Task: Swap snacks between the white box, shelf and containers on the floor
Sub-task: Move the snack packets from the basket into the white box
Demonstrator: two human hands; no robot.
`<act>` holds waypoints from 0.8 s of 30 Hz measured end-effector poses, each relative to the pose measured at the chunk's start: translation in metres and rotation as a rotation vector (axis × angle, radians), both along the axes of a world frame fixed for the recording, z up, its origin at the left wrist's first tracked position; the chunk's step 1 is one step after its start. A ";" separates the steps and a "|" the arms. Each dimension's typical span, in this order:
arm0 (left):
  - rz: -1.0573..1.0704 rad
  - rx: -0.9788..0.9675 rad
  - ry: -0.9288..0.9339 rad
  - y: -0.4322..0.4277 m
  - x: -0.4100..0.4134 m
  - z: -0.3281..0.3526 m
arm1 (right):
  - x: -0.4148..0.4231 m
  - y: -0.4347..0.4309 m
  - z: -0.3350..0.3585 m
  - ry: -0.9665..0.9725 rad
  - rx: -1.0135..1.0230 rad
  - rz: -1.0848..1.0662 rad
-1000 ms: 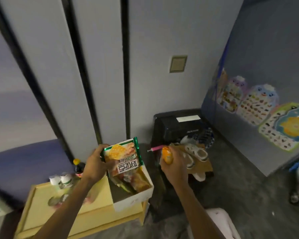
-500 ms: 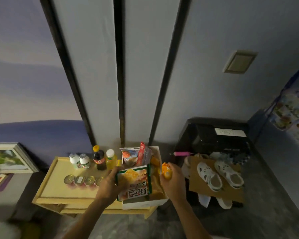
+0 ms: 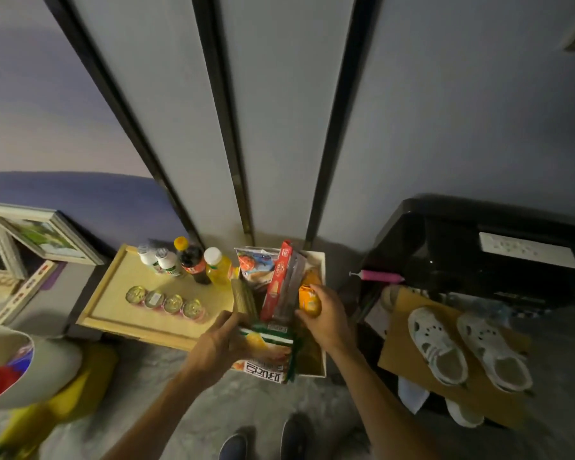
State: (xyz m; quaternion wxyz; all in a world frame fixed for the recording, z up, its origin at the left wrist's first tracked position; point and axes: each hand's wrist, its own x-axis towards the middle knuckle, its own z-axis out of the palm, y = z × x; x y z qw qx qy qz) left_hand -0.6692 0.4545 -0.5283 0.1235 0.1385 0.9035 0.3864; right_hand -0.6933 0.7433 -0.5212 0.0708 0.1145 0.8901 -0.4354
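A white box (image 3: 322,270) full of snack packs stands on the right end of a low yellow shelf (image 3: 113,293). My left hand (image 3: 219,346) grips a green-edged snack packet (image 3: 266,355) with Korean lettering at the box's near end. My right hand (image 3: 326,318) holds a small orange snack (image 3: 309,302) just above the box's right side. Inside the box stand a red cracker box (image 3: 278,280) and a blue-and-orange bag (image 3: 256,265). A yellowish roll (image 3: 243,297) leans at the box's left edge.
Several bottles (image 3: 190,263) and a row of small cans (image 3: 163,302) sit on the shelf. A white container (image 3: 24,366) with red contents and a yellow object (image 3: 63,403) are on the floor at left. White sandals (image 3: 465,346) lie on cardboard by a black bin (image 3: 478,247). Framed pictures (image 3: 20,237) lean at left.
The view has tilted down and closer to the shelf and box. My left hand has lowered the green packet toward the box's near end; my right hand still holds the orange snack.
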 end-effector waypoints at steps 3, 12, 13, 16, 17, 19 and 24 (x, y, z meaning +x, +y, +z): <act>0.077 0.003 -0.003 0.005 0.010 -0.018 | 0.001 -0.006 -0.012 -0.052 -0.041 0.096; 0.149 -0.016 0.003 0.005 0.026 -0.030 | 0.017 -0.020 -0.019 -0.073 0.063 0.109; 0.135 -0.025 0.021 0.000 0.024 -0.027 | 0.017 -0.022 -0.013 -0.067 0.079 0.107; 0.046 -0.028 0.080 -0.014 0.021 -0.015 | 0.020 -0.024 0.000 -0.051 0.080 0.089; 0.018 -0.039 0.100 -0.019 0.020 -0.009 | 0.023 -0.025 0.009 -0.048 0.076 0.082; -0.028 -0.072 0.139 -0.028 0.019 0.005 | 0.029 -0.025 0.025 -0.023 0.089 0.078; -0.018 -0.056 0.163 -0.045 0.012 0.054 | 0.045 -0.030 0.080 0.039 0.136 0.038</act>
